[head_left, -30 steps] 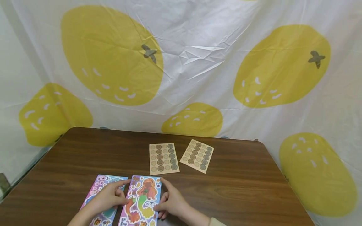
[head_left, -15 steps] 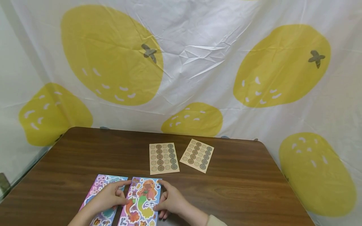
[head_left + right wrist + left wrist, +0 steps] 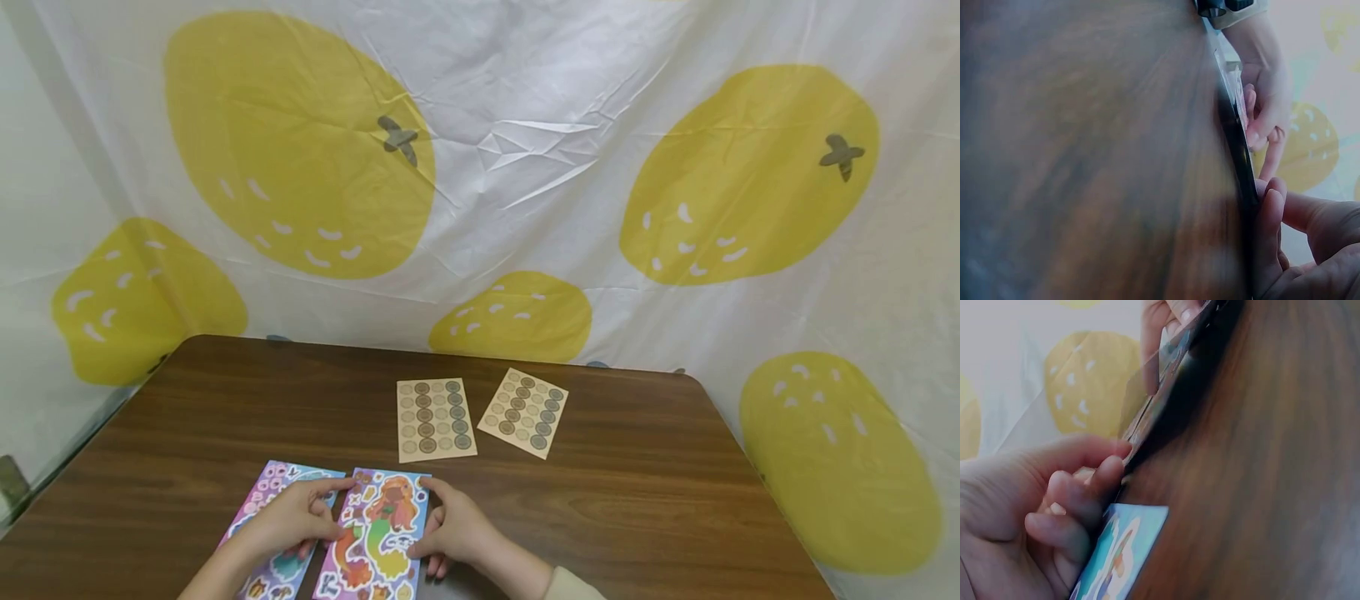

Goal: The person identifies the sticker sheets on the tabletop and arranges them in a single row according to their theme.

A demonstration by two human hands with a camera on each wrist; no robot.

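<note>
A sticker sheet printed with a red-haired mermaid [image 3: 384,533] lies between my two hands at the near side of the table. My left hand [image 3: 288,518] grips its left edge, index finger reaching to the top left corner and thumb lower down. On the opposite edge my right hand [image 3: 463,533] holds the sheet, with its index finger at the top right corner and its other fingers curled below. A second purple-and-blue sticker sheet [image 3: 255,497] sits to the left, partly hidden under my left hand and forearm. In the left wrist view, dark shadow shows under the mermaid sheet.
Farther back on the brown wooden table [image 3: 637,483] lie two tan sheets of round stickers, one nearly straight [image 3: 435,421] and one tilted [image 3: 522,413]. A white cloth with yellow fruit prints [image 3: 525,208] hangs behind the table.
My right index finger has shifted slightly left along the sheet's top edge. Both hands keep their grip, and the other sheets stay in place.
</note>
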